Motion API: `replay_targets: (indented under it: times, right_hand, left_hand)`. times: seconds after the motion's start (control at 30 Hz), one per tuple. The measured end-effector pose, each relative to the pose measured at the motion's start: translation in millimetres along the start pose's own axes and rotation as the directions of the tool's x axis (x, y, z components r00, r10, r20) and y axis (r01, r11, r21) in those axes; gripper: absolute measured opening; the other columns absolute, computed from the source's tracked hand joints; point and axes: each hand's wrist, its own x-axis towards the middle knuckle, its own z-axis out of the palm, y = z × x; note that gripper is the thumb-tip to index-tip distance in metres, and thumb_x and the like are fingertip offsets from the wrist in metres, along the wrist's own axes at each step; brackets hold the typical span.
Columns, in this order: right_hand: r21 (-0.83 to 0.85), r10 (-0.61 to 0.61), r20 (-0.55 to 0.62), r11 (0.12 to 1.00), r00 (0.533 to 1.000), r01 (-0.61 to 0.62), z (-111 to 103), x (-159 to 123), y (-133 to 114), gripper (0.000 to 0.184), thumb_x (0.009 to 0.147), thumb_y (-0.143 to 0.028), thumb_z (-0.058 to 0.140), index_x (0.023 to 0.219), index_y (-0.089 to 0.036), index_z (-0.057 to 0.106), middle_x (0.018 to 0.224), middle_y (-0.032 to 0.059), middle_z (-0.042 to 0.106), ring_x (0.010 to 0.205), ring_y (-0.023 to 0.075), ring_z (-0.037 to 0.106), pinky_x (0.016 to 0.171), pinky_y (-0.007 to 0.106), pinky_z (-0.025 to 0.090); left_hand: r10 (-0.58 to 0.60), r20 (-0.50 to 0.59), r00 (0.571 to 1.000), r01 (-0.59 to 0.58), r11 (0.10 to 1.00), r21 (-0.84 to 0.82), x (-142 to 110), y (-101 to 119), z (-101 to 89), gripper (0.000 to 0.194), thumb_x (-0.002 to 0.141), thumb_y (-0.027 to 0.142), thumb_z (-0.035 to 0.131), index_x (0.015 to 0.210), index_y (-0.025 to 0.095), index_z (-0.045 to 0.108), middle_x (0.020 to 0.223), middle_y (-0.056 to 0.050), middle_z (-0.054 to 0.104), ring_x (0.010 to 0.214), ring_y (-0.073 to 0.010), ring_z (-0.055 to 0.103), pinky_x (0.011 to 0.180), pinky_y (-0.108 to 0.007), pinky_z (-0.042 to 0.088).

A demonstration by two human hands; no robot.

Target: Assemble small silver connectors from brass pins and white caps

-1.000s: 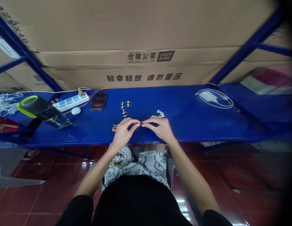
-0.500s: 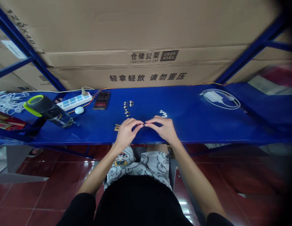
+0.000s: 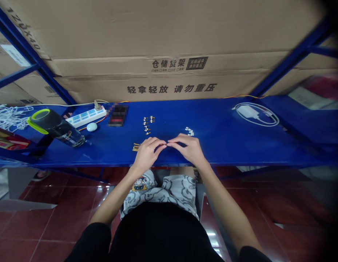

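My left hand (image 3: 148,153) and my right hand (image 3: 189,147) meet fingertip to fingertip above the front part of the blue shelf (image 3: 220,145). Both are closed in a pinch around something tiny and dark, mostly hidden by the fingers, so its kind does not show. Beside my left hand lie several thin brass-coloured pieces (image 3: 135,147), partly covered by it. Behind that hand stand several small parts with white collars (image 3: 146,123), grouped in short rows. A little pile of small white pieces (image 3: 189,131) lies just beyond my right hand.
At the left are a dark bottle with a lime-green lid (image 3: 59,129), a white power strip (image 3: 87,115), a pale oval object (image 3: 91,126) and a blurred-out dark item (image 3: 118,115). A white charger with coiled cable (image 3: 249,112) lies at the right. Cardboard (image 3: 169,36) backs the shelf.
Both hands keep nearly the same place and stay pinched together, with only a slight shift of the fingertips. The things on the shelf have not moved.
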Motion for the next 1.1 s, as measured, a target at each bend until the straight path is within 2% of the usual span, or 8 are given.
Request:
replay_targets:
  times: [0.2,0.33,0.57,0.83,0.97,1.1]
  right_hand:
    - [-0.042,-0.063,0.06,0.997,0.996,0.066,0.9,0.4,0.8,0.02,0.098,-0.035,0.065,0.091,-0.024,0.08,0.083,0.0055,0.078,0.073,0.0209,0.068,0.07,0.036,0.056]
    - [-0.067,-0.062,0.068,0.996,0.996,0.067,1.4,-0.1,1.6,0.022,0.099,-0.036,0.063,0.091,-0.024,0.08,0.082,0.0059,0.078,0.072,0.0209,0.068,0.07,0.036,0.056]
    - [-0.066,-0.047,0.118,0.996,0.992,0.055,1.4,1.0,2.9,0.027,0.1,-0.039,0.062,0.088,-0.022,0.079,0.08,0.0052,0.076,0.07,0.0196,0.067,0.068,0.034,0.054]
    - [-0.019,0.012,0.138,1.0,0.99,-0.009,-0.2,1.3,2.3,0.027,0.098,-0.041,0.063,0.088,-0.024,0.081,0.081,0.0043,0.077,0.07,0.0187,0.069,0.069,0.032,0.054]
    - [-0.001,0.038,0.149,0.999,0.988,-0.038,-0.5,-0.1,4.9,0.021,0.098,-0.037,0.064,0.101,-0.027,0.082,0.089,0.004,0.079,0.077,0.0197,0.071,0.073,0.034,0.056]
    - [0.0,0.067,0.186,0.998,0.98,-0.068,-0.1,-0.9,7.0,0.024,0.1,-0.031,0.059,0.112,-0.029,0.08,0.097,0.0043,0.08,0.083,0.0203,0.072,0.077,0.035,0.057]
  left_hand:
    - [-0.019,0.05,0.999,0.015,0.997,0.078,-0.7,1.3,-0.6,0.011,0.103,0.027,0.06,0.104,0.02,0.069,0.1,-0.002,0.073,0.091,-0.0194,0.066,0.087,-0.036,0.051]
    - [-0.013,0.065,0.998,0.003,0.987,0.161,-1.4,4.0,-0.1,0.012,0.105,0.026,0.057,0.105,0.021,0.068,0.1,-0.002,0.073,0.091,-0.02,0.066,0.086,-0.037,0.05]
    - [-0.04,0.077,0.996,0.023,0.977,0.213,0.2,8.9,-1.7,0.008,0.1,0.02,0.061,0.096,0.02,0.068,0.092,-0.002,0.072,0.084,-0.0198,0.064,0.083,-0.036,0.05]
    - [-0.022,0.08,0.997,0.009,0.987,0.162,0.1,7.8,-1.2,0.007,0.1,0.021,0.062,0.097,0.02,0.068,0.092,-0.002,0.073,0.085,-0.0197,0.065,0.083,-0.035,0.05]
    - [-0.078,0.032,0.996,0.076,0.994,0.084,-0.6,5.1,-1.5,0.007,0.101,0.021,0.062,0.099,0.021,0.069,0.092,-0.001,0.073,0.086,-0.0195,0.066,0.085,-0.036,0.051]
    - [-0.101,0.025,0.995,0.101,0.995,0.01,-2.2,1.4,-0.9,0.009,0.102,0.026,0.062,0.1,0.023,0.07,0.093,-0.001,0.074,0.088,-0.0201,0.066,0.084,-0.036,0.053]
